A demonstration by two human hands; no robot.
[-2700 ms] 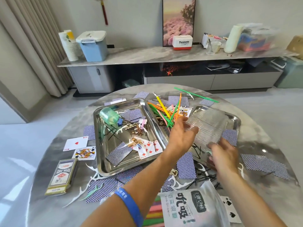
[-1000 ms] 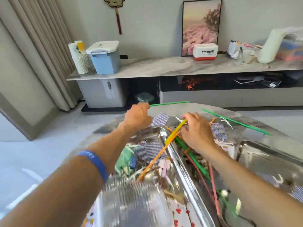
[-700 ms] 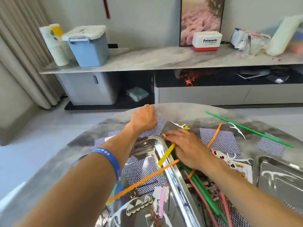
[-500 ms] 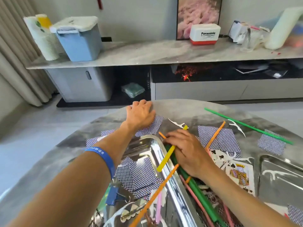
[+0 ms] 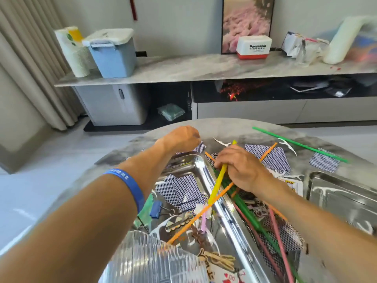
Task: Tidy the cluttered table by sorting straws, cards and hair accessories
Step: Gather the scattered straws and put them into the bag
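Head view: right hand (image 5: 242,168) pinches yellow straw (image 5: 218,181) over steel tray (image 5: 206,170) rim, likely gathering straws. Left hand (image 5: 181,138), fingers curled on blue-backed card (image 5: 199,148) beyond tray; real hold unclear.

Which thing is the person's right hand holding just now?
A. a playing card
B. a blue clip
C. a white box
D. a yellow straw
D: the right hand has its fingers curled round the yellow straw, which slants down over the rim of the metal tray.
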